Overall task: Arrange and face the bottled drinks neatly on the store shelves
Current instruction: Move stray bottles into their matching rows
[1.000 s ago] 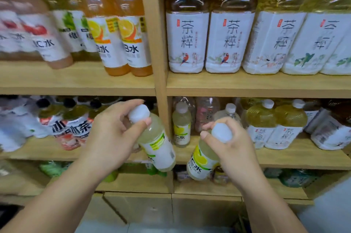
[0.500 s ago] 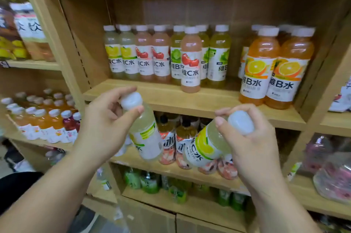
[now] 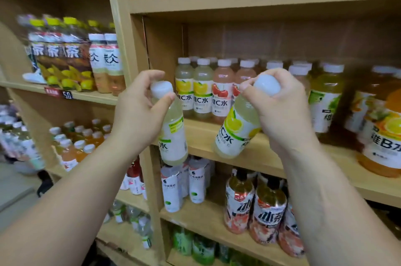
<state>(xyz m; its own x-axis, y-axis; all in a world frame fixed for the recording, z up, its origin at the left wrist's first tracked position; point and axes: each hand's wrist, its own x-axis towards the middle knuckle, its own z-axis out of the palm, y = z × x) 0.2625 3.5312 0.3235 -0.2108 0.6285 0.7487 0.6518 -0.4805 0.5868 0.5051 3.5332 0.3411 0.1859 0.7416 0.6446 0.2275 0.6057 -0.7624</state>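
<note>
Several tiers of wooden shelving [image 3: 128, 48] fill the view, closer than half a second ago. Middle shelf [image 3: 271, 157]: a row of small bottles [image 3: 202, 90] stands upright at the back, lemon labels at left, red-fruit labels next. Big orange bottles [image 3: 384, 135] at right, blurred. Left bottle [image 3: 173, 135], pale lemon drink, hangs near upright in front of the post, base below the shelf edge; higher than before. Right bottle [image 3: 236, 133] is tilted, lemon label to camera, base toward the left and now at the shelf's front lip. Earlier it hung before the tier below. Cannot tell whether it touches the board. Left hand [image 3: 136, 118] pinches its bottle at the neck, thumb and fingers curled round the left cap [image 3: 161, 90]. Right hand [image 3: 284, 114] grips likewise, fingers wrapped over the right cap [image 3: 268, 84].
</note>
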